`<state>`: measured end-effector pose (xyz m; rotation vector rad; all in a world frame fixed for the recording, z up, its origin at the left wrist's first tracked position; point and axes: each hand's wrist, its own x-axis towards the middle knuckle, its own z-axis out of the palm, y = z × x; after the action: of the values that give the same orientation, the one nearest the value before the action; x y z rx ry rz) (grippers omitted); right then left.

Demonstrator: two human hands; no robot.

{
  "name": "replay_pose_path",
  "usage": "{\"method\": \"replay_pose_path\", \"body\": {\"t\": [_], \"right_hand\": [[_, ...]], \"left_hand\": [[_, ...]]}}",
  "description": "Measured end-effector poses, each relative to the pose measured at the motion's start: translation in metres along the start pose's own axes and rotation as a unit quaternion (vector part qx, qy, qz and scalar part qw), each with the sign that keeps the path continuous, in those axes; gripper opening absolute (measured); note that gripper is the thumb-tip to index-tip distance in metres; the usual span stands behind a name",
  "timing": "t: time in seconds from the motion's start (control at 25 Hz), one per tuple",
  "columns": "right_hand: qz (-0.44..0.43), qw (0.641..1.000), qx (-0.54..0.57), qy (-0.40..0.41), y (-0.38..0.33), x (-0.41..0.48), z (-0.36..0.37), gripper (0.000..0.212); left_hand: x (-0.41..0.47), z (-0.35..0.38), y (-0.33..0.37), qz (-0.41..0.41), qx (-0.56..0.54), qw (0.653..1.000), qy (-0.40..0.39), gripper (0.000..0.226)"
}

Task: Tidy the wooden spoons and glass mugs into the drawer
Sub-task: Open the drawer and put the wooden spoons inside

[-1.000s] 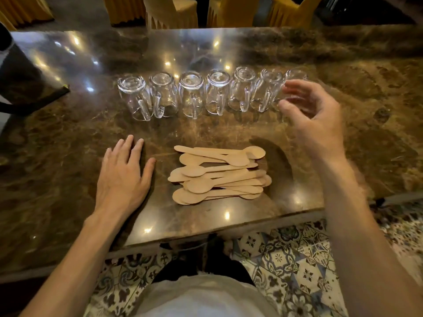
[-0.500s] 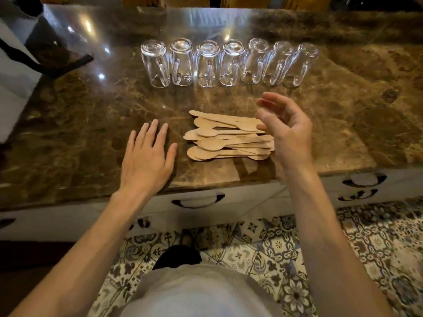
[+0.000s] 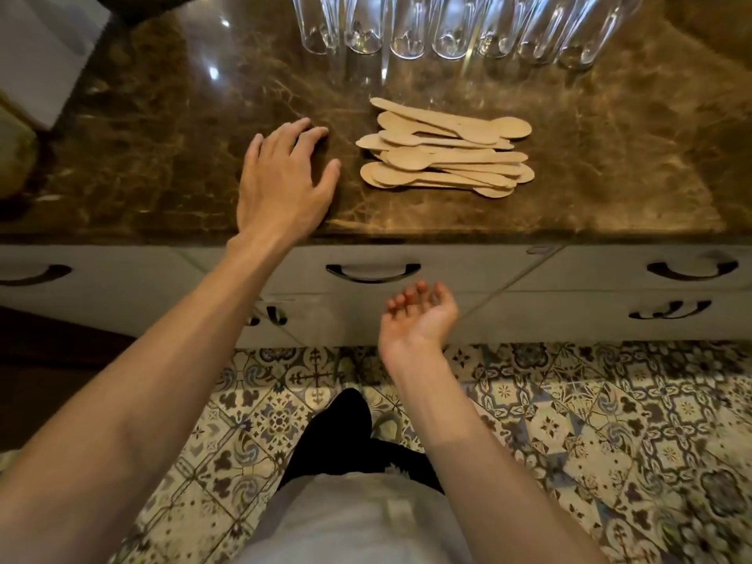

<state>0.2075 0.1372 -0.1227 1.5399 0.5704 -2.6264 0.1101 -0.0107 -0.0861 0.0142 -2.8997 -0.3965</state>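
A pile of several flat wooden spoons (image 3: 445,150) lies on the brown marble counter (image 3: 590,156). Behind it stands a row of several upturned glass mugs (image 3: 447,30), cut off by the top edge of the view. My left hand (image 3: 283,177) rests palm down on the counter just left of the spoons, holding nothing. My right hand (image 3: 421,315) hangs below the counter edge, palm up with loosely curled fingers and nothing in it, just under the black handle (image 3: 372,272) of the closed middle drawer (image 3: 468,270).
More closed white drawers with black handles sit to the left (image 3: 34,274) and right (image 3: 691,270), with a lower one at the right (image 3: 669,310). A white object (image 3: 40,54) stands on the counter's far left. Patterned floor tiles (image 3: 610,421) lie below.
My right hand dropped from above the spoons to below the counter edge, near the middle drawer's handle, and turned palm up. The view tilted down. My left hand stayed on the counter.
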Motion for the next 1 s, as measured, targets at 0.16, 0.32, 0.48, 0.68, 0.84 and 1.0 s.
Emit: {"method": "replay_pose_path", "body": {"t": [0.16, 0.32, 0.48, 0.68, 0.84, 1.0], "right_hand": [[0.087, 0.994, 0.053, 0.026, 0.016, 0.020, -0.008, 0.026], [0.103, 0.992, 0.070, 0.002, 0.021, 0.029, 0.007, 0.028], [0.115, 0.990, 0.080, -0.013, 0.021, 0.030, 0.025, 0.030], [0.112, 0.990, 0.074, -0.037, 0.019, 0.026, 0.025, 0.044], [0.110, 0.991, 0.068, -0.044, 0.019, 0.016, 0.013, 0.048], [0.117, 0.991, 0.062, -0.015, 0.022, 0.002, -0.011, 0.043]], "left_hand": [[0.000, -0.002, 0.001, -0.005, -0.030, 0.999, 0.016, 0.051], [0.002, -0.003, 0.001, -0.006, -0.043, 0.999, 0.026, 0.051], [0.002, -0.002, 0.000, -0.008, -0.054, 0.998, 0.033, 0.051], [0.002, -0.002, 0.002, -0.005, -0.064, 0.997, 0.043, 0.049], [0.002, -0.003, 0.001, -0.003, -0.074, 0.996, 0.040, 0.048], [0.002, -0.001, 0.000, 0.006, -0.071, 0.997, 0.042, 0.048]]}}
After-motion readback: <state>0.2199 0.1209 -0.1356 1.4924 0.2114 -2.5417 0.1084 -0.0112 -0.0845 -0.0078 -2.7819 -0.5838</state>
